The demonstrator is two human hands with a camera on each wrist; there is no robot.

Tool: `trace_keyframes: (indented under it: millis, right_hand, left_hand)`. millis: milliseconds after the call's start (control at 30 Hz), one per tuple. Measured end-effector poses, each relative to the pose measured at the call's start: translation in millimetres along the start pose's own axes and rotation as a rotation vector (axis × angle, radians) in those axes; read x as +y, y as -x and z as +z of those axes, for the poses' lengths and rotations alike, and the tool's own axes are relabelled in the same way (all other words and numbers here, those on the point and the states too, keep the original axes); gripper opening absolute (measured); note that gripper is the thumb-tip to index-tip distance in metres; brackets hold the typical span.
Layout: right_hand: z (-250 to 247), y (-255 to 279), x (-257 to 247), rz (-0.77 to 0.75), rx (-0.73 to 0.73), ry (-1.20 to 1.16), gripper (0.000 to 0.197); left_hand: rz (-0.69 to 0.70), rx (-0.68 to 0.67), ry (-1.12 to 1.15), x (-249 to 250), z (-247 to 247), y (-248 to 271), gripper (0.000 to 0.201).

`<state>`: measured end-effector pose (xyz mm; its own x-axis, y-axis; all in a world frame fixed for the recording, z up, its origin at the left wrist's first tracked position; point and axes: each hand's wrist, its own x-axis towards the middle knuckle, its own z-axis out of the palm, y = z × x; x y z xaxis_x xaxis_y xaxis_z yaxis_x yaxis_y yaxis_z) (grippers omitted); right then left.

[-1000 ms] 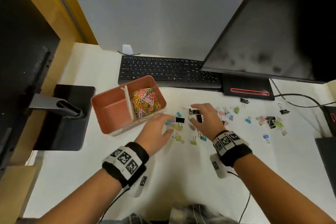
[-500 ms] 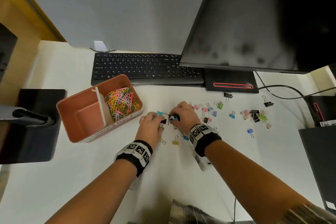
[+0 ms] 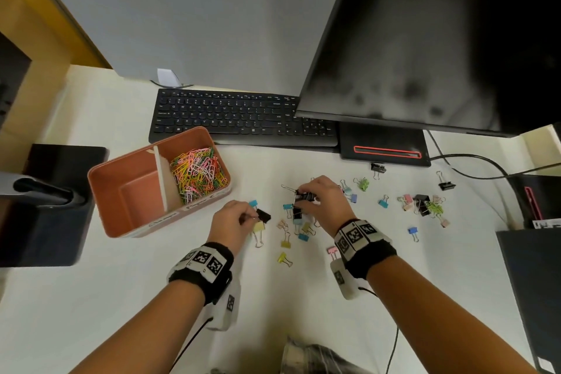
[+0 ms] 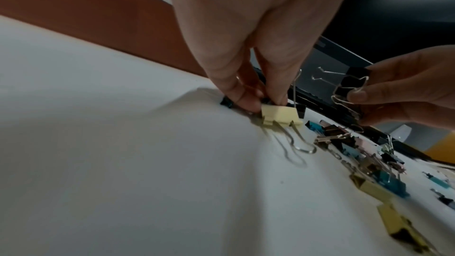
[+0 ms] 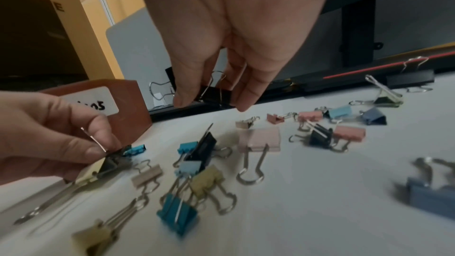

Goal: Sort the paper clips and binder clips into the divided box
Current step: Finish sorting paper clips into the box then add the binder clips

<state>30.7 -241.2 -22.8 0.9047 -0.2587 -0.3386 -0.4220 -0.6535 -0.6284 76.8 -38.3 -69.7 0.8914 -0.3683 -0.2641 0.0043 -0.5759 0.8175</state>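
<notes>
We pick up black clips beside the box.

The box [image 3: 133, 223] holds paper clips [image 3: 197, 173] in its right part. Our left hand [image 3: 232, 223] pinches one black clip [image 3: 263, 215]. Our right hand [image 3: 326, 200] pinches black clips [image 3: 305, 196] above the scattered binder clips [image 3: 419, 205].

blue binder clip [image 5: 429, 200] blurred at the frame edge, monitor [image 3: 440, 39] cut off – top and right

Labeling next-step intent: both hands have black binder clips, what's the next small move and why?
Probably lift the left hand with its black binder clip toward the box: its left compartment shows no clips, while paper clips fill the right one. The right hand likewise pinches black clips.
</notes>
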Motion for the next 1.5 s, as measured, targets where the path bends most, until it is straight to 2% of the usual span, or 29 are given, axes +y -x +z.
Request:
trace_keyframes:
  millis: [67,200,333,433,533,633,733,800,900,933,1033,1133,1200,1300,1400,1500]
  right_hand:
    - [-3.9,4.0,-1.1,-0.034,0.005,0.003,0.021]
    - [-5.8,9.2,-15.6,-0.145,0.048,0.005,0.020]
    - [6.0,8.7,-60.0,-0.304,0.011,-0.046,0.017]
    - [29.5,3.1,-114.0,-0.462,-0.069,-0.057,0.021]
    - [60.5,-5.3,-172.2,-0.558,-0.113,-0.043,0.023]
    - [89.8,-12.6,-216.4,-0.523,-0.131,-0.010,0.024]
    - [103.8,-15.4,-233.4,-0.424,-0.161,-0.042,0.038]
    - [100.8,-11.9,-226.0,-0.404,-0.162,-0.061,0.043]
    - [82.7,-2.0,-187.6,-0.419,-0.098,-0.078,0.037]
    - [74.4,1.3,-168.0,-0.397,-0.066,-0.066,0.037]
    - [49.4,10.4,-95.1,-0.223,0.009,0.068,0.043]
    - [28.3,17.9,-35.6,-0.069,-0.050,0.205,0.055]
    - [20.1,18.4,-15.8,-0.036,-0.143,0.249,0.062]
    - [23.4,11.3,-4.7,-0.079,-0.302,0.373,0.073]
    - [36.3,3.9,1.6,-0.099,-0.377,0.427,0.075]
    - [44.7,0.7,6.8,-0.095,-0.318,0.340,0.060]
  left_hand:
    - [0.012,0.008,0.042,3.5,-5.7,5.0,0.024]
    - [0.034,0.037,0.129,24.8,-37.6,23.6,0.016]
    - [0.120,0.218,0.110,37.1,-104.6,47.1,0.015]
    - [0.038,0.392,0.044,20.6,-160.4,50.8,0.017]
    - [-0.065,0.480,0.067,2.0,-198.8,43.7,0.018]
    - [-0.105,0.469,0.128,-5.8,-214.8,33.5,0.013]
    - [-0.159,0.390,0.049,-9.8,-222.0,28.5,0.024]
    - [-0.142,0.357,-0.021,-5.7,-220.5,31.8,0.029]
    - [0.009,0.374,-0.017,12.7,-201.5,43.9,0.026]
    - [0.061,0.342,-0.019,18.0,-191.0,46.6,0.024]
    - [0.164,0.111,-0.047,24.9,-147.4,50.2,0.025]
    - [0.228,-0.119,-0.116,26.7,-96.9,46.5,0.036]
    - [0.178,-0.239,-0.260,21.4,-63.8,38.8,0.054]
    - [0.029,-0.355,-0.503,10.8,-26.7,26.9,0.078]
    - [-0.011,-0.327,-0.563,6.0,-9.2,16.3,0.078]
    - [0.018,-0.237,-0.501,-0.3,-1.2,8.4,0.068]
